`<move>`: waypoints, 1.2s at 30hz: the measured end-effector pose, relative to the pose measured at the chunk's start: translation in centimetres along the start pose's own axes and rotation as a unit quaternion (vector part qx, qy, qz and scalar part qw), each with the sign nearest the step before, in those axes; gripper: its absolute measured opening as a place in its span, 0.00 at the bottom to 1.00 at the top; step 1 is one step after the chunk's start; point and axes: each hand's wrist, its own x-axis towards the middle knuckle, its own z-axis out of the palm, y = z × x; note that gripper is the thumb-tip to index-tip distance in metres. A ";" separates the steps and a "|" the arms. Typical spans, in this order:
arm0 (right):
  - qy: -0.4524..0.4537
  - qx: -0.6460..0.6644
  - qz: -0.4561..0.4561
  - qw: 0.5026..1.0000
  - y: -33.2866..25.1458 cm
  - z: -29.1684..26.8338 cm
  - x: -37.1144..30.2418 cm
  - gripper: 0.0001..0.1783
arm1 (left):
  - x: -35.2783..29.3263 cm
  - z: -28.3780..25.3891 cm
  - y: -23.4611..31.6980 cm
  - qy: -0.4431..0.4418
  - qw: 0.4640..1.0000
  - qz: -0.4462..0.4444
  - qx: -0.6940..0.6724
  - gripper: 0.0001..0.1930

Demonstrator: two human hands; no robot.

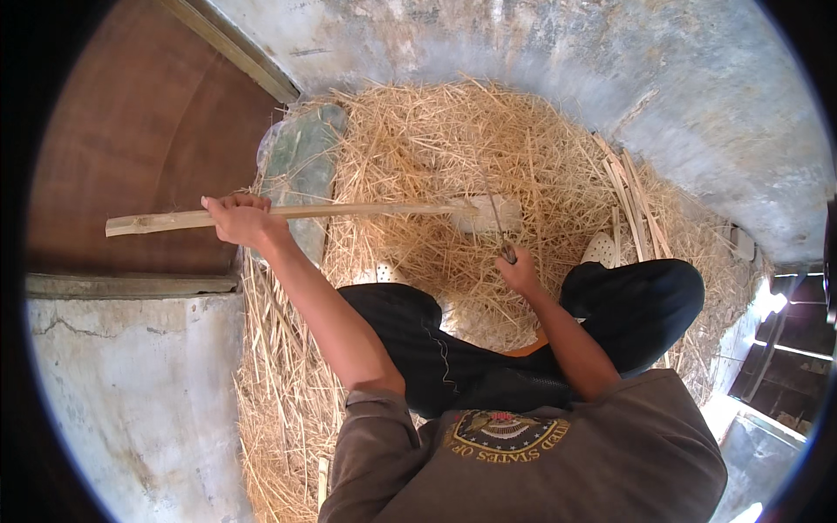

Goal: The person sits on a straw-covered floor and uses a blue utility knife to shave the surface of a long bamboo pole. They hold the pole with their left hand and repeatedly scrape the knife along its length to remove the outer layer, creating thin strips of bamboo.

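1. Taking twelve o'clock as straight ahead from the middle of our view, our left hand is between nine and ten, its grip closed around a split bamboo strip near the thicker end.
2. The strip runs almost level from nine o'clock across the centre to a pale block at two; whether its thin tip rests on the block or hangs just above, we can't quite tell.
3. Our right hand, near three o'clock, has its grip wrapped around the handle of a long-bladed knife, whose narrow blade points toward twelve and passes by the strip's tip.
4. Loose straw covers the floor around us.
5. More split strips lie between two and three, near the weathered wall.
6. A greenish slab lies at ten, beside a brown door panel.
7. We sit with knees apart in black trousers.
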 end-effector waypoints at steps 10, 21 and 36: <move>-0.038 -0.065 0.333 0.940 3.2 1.0 -2.0 0.16 | 0.8 -0.2 -0.6 0.015 1.000 0.003 0.014 0.25; -0.044 -0.008 0.323 0.945 2.8 2.7 -2.2 0.13 | 1.1 -0.3 -1.4 0.107 0.991 0.034 0.074 0.32; -0.030 -0.076 0.253 0.964 2.6 2.5 -2.5 0.11 | 3.2 0.7 -3.2 0.153 0.971 0.145 0.113 0.36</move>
